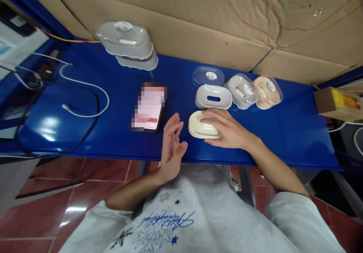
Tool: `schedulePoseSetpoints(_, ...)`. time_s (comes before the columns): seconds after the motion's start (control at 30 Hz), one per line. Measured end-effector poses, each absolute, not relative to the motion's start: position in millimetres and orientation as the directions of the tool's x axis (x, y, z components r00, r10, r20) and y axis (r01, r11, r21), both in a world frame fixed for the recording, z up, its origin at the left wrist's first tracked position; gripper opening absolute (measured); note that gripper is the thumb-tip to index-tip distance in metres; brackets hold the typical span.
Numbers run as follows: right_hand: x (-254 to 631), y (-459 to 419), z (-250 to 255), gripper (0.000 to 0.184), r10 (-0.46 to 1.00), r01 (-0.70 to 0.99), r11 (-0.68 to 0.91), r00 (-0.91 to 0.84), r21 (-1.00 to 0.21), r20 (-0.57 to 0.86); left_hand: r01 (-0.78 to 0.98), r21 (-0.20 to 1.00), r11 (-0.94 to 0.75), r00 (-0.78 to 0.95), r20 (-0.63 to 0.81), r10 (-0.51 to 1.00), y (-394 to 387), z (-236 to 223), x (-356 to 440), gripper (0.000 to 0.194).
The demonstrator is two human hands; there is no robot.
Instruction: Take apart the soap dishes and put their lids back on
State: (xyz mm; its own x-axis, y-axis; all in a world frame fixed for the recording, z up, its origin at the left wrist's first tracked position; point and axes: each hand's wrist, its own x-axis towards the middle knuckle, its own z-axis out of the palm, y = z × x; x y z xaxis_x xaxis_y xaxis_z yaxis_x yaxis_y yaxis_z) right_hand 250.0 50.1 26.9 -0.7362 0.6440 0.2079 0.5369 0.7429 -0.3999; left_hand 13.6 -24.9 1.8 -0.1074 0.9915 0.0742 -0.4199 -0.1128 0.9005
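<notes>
My right hand (224, 127) grips a cream oval plastic box (202, 126) on the blue table, with the thumb at its near side and the fingers over its top and far side. Palm and fingers cover its right part. To its left, my left hand (172, 147) is raised near the table's front edge, fingers extended and slightly curled, holding nothing. Just behind the cream box sits a white oval piece with a slot (214, 97). A clear oval lid (208, 76) with a round sticker lies beyond that.
Right of the slotted piece stand a grey box (242, 91) and a peach box (267, 91), both with clear tops. A stack of grey boxes (130, 45) stands at the back left. A phone (149, 107) lies left of my hands. Cables (85, 83) cross the table's left side.
</notes>
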Motion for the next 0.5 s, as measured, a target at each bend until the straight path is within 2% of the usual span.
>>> schedulePoseSetpoints(0.07,249,50,25,0.069,0.638,0.548,0.749,-0.748,-0.373,0.183,-0.374,0.919,-0.128,-0.102,0.097,0.990,-27,2,13,0.033)
schedulePoseSetpoints(0.17,248,50,25,0.073,0.649,0.564,0.746,-0.736,-0.353,0.194,-0.391,0.916,-0.091,-0.125,0.046,0.991,-26,3,13,0.034)
schedulePoseSetpoints(0.37,254,55,32,0.044,0.696,0.631,0.717,-0.624,-0.295,0.355,-0.407,0.909,-0.087,-0.120,0.041,0.992,-24,3,13,0.033)
schedulePoseSetpoints(0.5,253,52,36,0.035,0.704,0.651,0.704,-0.588,-0.285,0.397,-0.432,0.900,-0.057,-0.137,-0.003,0.991,-23,2,14,0.034)
